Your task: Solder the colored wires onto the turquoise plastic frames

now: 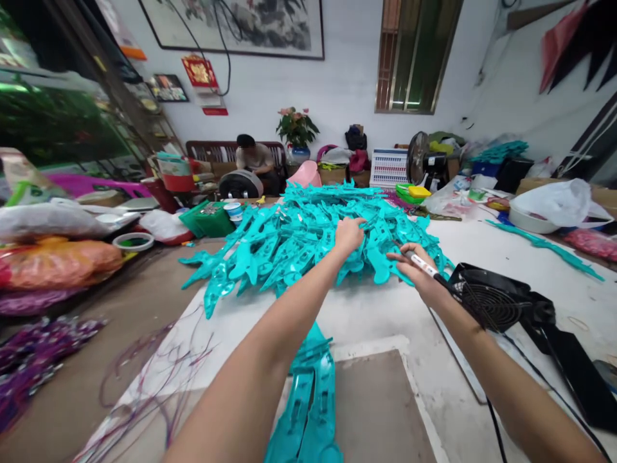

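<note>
A large heap of glossy teal plastic pieces [299,238] with pointed, fin-like ends lies across the white table. My left hand [349,235] reaches onto the heap, its fingers curled at one of the teal pieces; the fingertips are partly hidden. In my right hand [421,270] is a soldering iron [421,262] with a white handle and a black rear end. That hand is at the heap's right front edge, its fingertips close to a teal piece. More teal pieces [308,411] lie near me, below my left forearm.
A black fan with a round grille [486,302] stands right of my right hand, with cables beside it. Thin wires [159,379] spread over the left side. Bags [58,263] and a green box [207,220] are farther left. Another person [255,161] sits at the back.
</note>
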A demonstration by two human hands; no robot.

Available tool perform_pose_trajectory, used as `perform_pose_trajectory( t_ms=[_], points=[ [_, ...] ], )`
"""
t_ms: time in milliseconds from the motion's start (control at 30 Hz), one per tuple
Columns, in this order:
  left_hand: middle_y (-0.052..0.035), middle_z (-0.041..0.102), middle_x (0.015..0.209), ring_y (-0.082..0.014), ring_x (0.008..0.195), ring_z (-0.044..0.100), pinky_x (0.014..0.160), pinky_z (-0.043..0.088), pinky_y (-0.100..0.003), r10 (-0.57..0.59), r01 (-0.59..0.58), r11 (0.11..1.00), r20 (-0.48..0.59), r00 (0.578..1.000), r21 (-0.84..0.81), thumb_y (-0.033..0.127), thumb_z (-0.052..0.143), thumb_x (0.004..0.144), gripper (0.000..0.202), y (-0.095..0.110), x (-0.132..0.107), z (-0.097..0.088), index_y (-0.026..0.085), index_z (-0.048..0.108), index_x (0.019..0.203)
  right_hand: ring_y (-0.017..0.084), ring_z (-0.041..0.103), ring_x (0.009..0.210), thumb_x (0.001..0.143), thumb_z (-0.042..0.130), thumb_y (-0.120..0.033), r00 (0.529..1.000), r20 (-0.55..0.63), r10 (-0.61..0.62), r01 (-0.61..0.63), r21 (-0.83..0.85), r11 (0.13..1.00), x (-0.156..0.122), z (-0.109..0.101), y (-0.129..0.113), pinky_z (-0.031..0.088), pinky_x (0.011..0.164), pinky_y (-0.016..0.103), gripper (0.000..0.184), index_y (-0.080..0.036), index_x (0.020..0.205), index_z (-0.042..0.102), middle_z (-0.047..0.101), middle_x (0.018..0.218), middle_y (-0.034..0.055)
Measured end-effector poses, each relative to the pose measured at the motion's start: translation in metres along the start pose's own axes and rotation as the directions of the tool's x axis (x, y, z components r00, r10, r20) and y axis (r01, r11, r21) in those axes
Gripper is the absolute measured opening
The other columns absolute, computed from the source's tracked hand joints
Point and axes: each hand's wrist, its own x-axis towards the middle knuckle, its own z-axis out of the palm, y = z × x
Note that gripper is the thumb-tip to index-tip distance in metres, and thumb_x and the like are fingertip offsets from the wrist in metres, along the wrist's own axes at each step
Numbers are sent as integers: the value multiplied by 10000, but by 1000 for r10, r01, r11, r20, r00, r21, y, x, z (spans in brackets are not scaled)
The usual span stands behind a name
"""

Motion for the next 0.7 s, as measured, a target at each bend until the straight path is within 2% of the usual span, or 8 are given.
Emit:
perform_pose_trajectory(
  t_ms=[67, 167, 300, 400, 467, 567, 633, 700],
  points=[
    [-170, 633, 1216, -316, 1226, 509, 1040, 379, -413, 44, -46, 997, 37, 998, 69, 98, 484, 880, 404, -4, 38, 8, 181, 698, 1212, 267, 711, 1022, 610, 695, -339, 1000, -3, -3, 3, 23, 1000, -1, -1, 1, 481, 570, 267, 397, -278, 929, 466, 752, 927, 41],
    [-182, 638, 1157, -327, 1196, 516, 983, 404, -402, 102, -117, 984, 107, 989, 138, 66, 509, 835, 356, -15, 79, 27, 164, 741, 1086, 254, 704, 1063, 659, 705, -325, 1000, 17, 10, -11, 21, 1000, -2, -1, 2, 511, 654, 284, 369, -283, 944, 476, 759, 969, 46],
    [-166, 684, 1009, -306, 1122, 578, 944, 422, -370, 160, -192, 969, 199, 967, 153, 22, 549, 780, 236, -30, 112, 48, 141, 733, 868, 256, 725, 997, 694, 709, -337, 998, 30, 47, -47, -4, 999, -4, -2, 4, 508, 619, 284, 355, -284, 963, 482, 761, 1028, 65],
    [-128, 707, 924, -279, 1051, 622, 918, 434, -341, 183, -213, 970, 227, 957, 117, 24, 587, 745, 181, -38, 125, 50, 159, 702, 781, 252, 732, 959, 707, 707, -332, 997, 25, 67, -66, -22, 998, -3, -5, 7, 517, 615, 289, 346, -289, 974, 491, 761, 1044, 66],
    [-105, 719, 933, -262, 1036, 632, 913, 441, -326, 186, -206, 975, 208, 960, 79, 56, 601, 752, 151, -43, 131, 43, 169, 696, 786, 255, 732, 960, 705, 713, -330, 996, 19, 87, -86, -16, 996, -2, -8, 10, 520, 606, 290, 348, -296, 975, 496, 761, 1045, 67],
    [-74, 731, 935, -236, 1021, 643, 903, 460, -308, 160, -162, 987, 144, 977, 3, 124, 603, 782, 110, -53, 139, 22, 170, 695, 821, 257, 740, 934, 700, 722, -337, 993, 20, 115, -115, 17, 993, -1, -13, 14, 511, 564, 281, 352, -301, 970, 498, 759, 1049, 70],
    [-60, 724, 812, -231, 933, 667, 858, 486, -305, 125, -118, 991, 137, 983, -57, 162, 650, 760, 40, -59, 147, 2, 159, 688, 772, 266, 735, 981, 705, 722, -338, 994, 13, 107, -107, 32, 994, -1, -15, 16, 523, 577, 282, 347, -297, 972, 504, 758, 1044, 74],
    [-55, 700, 709, -231, 849, 677, 822, 506, -314, 92, -73, 989, 147, 985, -129, 198, 715, 728, 69, -60, 161, -21, 139, 685, 748, 281, 715, 1057, 703, 726, -338, 995, 6, 104, -104, 23, 994, -1, -17, 16, 542, 603, 290, 341, -293, 965, 513, 760, 1039, 80]
  ],
)
